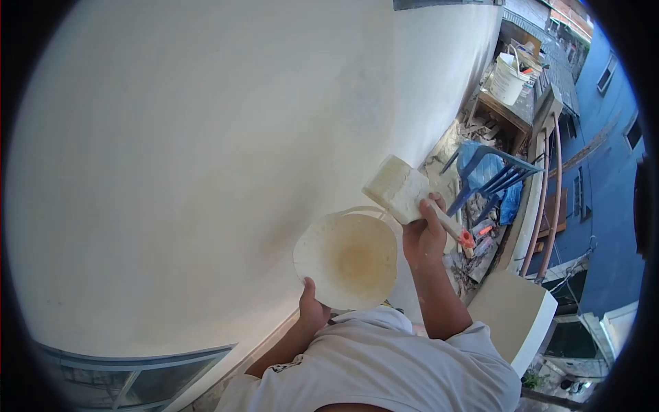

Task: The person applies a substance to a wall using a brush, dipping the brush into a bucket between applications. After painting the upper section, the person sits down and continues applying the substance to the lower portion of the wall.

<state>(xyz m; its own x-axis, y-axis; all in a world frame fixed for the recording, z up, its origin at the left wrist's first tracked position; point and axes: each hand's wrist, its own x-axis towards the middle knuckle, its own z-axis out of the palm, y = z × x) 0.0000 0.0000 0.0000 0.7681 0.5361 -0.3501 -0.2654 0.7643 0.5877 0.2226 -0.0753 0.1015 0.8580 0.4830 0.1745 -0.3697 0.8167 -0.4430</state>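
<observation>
My left hand point(314, 307) grips the rim of a whitish bucket point(347, 261), thumb over the edge. The bucket is tilted so that I look into it, and a yellowish stain or residue shows at its bottom. In my right hand point(425, 237) is a wide paint brush point(397, 189), its broad head coated in off-white and held just above and to the right of the bucket. The fingers wrap round the lower part of the head and the handle, which ends in orange-red. The brush is apart from the cream wall point(206, 151).
A blue plastic chair point(480, 172) lies among rubble on the right. Behind it, a white bucket point(509, 79) stands on a wooden table point(508, 113). A railing point(542, 199) and low ledge run along the right side. A window point(137, 378) is at the lower left.
</observation>
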